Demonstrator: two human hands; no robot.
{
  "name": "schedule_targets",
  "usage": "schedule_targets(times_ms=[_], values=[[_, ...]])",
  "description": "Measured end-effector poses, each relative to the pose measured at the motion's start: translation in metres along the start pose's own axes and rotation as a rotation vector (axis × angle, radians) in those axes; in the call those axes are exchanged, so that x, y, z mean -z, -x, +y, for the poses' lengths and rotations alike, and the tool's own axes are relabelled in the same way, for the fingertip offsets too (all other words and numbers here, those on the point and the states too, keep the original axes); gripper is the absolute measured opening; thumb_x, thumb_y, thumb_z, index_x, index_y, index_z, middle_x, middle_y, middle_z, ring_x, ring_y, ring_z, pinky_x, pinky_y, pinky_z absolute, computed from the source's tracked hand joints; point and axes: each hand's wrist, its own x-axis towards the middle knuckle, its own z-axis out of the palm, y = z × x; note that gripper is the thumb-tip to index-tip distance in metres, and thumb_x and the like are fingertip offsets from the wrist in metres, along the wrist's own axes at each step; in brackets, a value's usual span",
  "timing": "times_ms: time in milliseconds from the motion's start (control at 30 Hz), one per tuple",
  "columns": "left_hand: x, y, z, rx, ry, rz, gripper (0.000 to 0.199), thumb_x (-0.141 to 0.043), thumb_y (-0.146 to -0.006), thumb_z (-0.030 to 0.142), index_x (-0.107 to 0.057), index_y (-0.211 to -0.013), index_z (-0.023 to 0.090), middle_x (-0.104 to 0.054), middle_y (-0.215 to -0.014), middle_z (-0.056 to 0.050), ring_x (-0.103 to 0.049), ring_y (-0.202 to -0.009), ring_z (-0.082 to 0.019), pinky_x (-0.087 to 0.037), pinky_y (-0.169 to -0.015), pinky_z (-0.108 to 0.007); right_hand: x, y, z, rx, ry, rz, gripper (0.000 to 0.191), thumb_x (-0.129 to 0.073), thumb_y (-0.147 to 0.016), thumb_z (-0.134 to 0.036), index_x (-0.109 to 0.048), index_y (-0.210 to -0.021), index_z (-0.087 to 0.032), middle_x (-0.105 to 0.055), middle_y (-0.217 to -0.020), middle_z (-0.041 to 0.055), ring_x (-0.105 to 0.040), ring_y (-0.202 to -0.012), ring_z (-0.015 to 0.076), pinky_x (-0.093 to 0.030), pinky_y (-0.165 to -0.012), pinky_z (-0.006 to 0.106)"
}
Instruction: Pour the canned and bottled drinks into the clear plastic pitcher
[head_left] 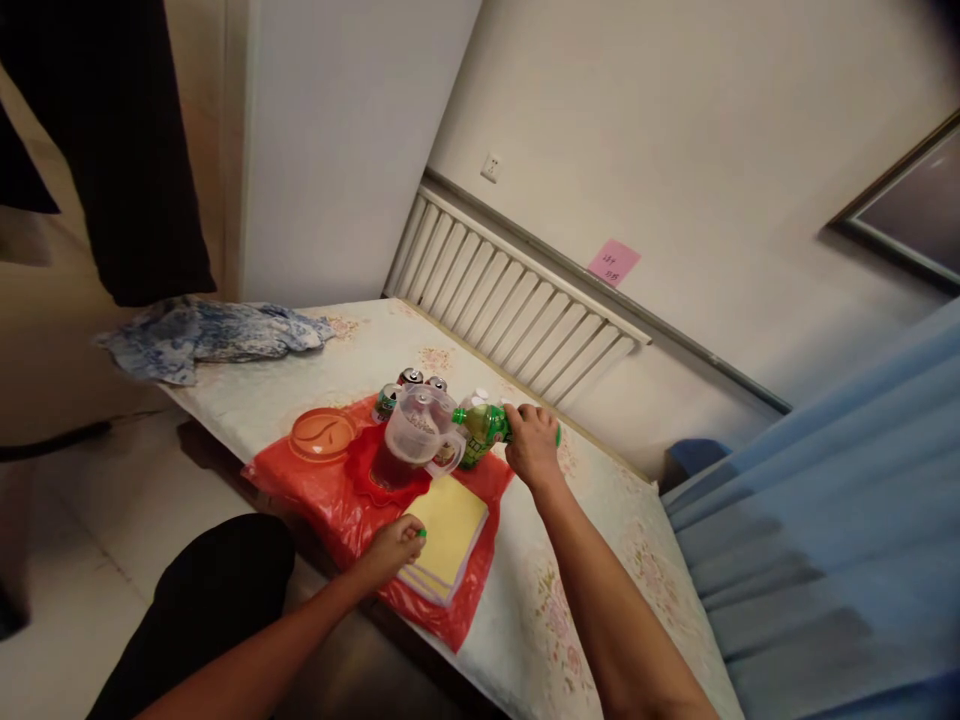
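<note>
My right hand [534, 440] is closed round a green drink bottle [489, 424], tipped on its side with its mouth at the rim of a clear plastic pitcher [411, 438]. Reddish-brown liquid with paler foam fills the lower part of the pitcher. The pitcher stands on a red, wavy-edged dish [361, 468]. In front of it, my left hand [394, 550] is closed on a small green bottle cap [421, 534], at the left edge of a yellow paper pad [454, 520].
Several drink cans [386, 402] stand behind the pitcher. An orange round lid [322, 434] lies on the red plastic sheet [300, 488]. A blue-white cloth [232, 332] rests at the flowered table's [517, 600] far left. A person's dark-clothed legs [127, 150] stand beyond; a radiator [510, 300] lines the wall.
</note>
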Motion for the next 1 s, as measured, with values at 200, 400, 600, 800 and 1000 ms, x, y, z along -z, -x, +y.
schedule_targets(times_ms=[200,400,600,800,1000], values=[[-0.001,0.002,-0.001,-0.012,-0.005,0.004,0.041,-0.068,-0.055,0.051,-0.055,-0.08,0.021,-0.045,-0.064,0.007,-0.047,-0.059,-0.012,-0.041,-0.06,-0.027,0.019,-0.02,-0.002,0.124,0.061,-0.006,0.049,-0.056,-0.085,-0.016,-0.058,-0.133,-0.026,-0.059,-0.118,0.013,-0.044,-0.108,0.0312,-0.023,-0.102,0.049],[-0.001,0.003,0.001,-0.012,-0.015,0.003,0.041,-0.067,-0.055,0.051,-0.054,-0.08,0.021,-0.044,-0.063,0.008,-0.047,-0.059,-0.013,-0.041,-0.06,-0.027,0.037,-0.035,-0.01,0.245,0.102,0.002,0.041,-0.062,-0.087,-0.024,-0.06,-0.128,-0.023,-0.059,-0.119,0.0137,-0.043,-0.112,0.033,-0.014,-0.109,0.057],[0.0,0.004,0.001,-0.018,-0.016,0.006,0.038,-0.066,-0.056,0.048,-0.054,-0.079,0.021,-0.045,-0.063,0.007,-0.048,-0.061,-0.013,-0.042,-0.06,-0.027,0.046,-0.043,-0.015,0.308,0.136,-0.009,0.041,-0.067,-0.087,-0.031,-0.06,-0.126,-0.021,-0.059,-0.118,0.0137,-0.043,-0.114,0.0335,-0.013,-0.111,0.06],[0.0,0.004,-0.001,-0.015,-0.012,0.01,0.037,-0.068,-0.057,0.046,-0.056,-0.081,0.021,-0.045,-0.063,0.007,-0.05,-0.062,-0.014,-0.043,-0.06,-0.027,0.047,-0.045,-0.016,0.339,0.16,0.008,0.039,-0.067,-0.088,-0.034,-0.061,-0.125,-0.02,-0.059,-0.116,0.0131,-0.044,-0.114,0.034,-0.014,-0.112,0.06],[0.001,-0.002,-0.009,-0.024,0.013,0.009,0.039,-0.069,-0.056,0.047,-0.056,-0.08,0.02,-0.048,-0.064,0.007,-0.051,-0.06,-0.013,-0.043,-0.059,-0.026,0.049,-0.047,-0.017,0.357,0.175,0.014,0.035,-0.062,-0.091,-0.032,-0.061,-0.124,-0.021,-0.059,-0.117,0.0129,-0.045,-0.114,0.0333,-0.016,-0.112,0.06]])
